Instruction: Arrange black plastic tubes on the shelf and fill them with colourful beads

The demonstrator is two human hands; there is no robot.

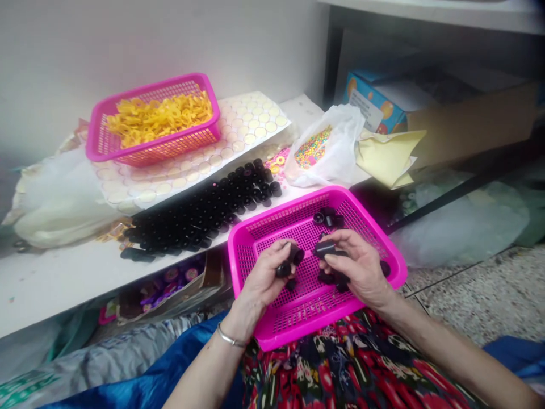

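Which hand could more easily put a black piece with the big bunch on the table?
Probably the left hand. It holds black pieces and is nearer the big black bunch. The right hand holds some too, but is farther away, over the right side of the near pink basket.

Left grip (267,271) and right grip (361,266) hold black cylinders (325,248) over a pink basket (307,284).

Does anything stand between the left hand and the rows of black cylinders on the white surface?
Yes: the raised rim of the nearer pink basket stands between the left hand and the black cylinders. Nothing else visible does.
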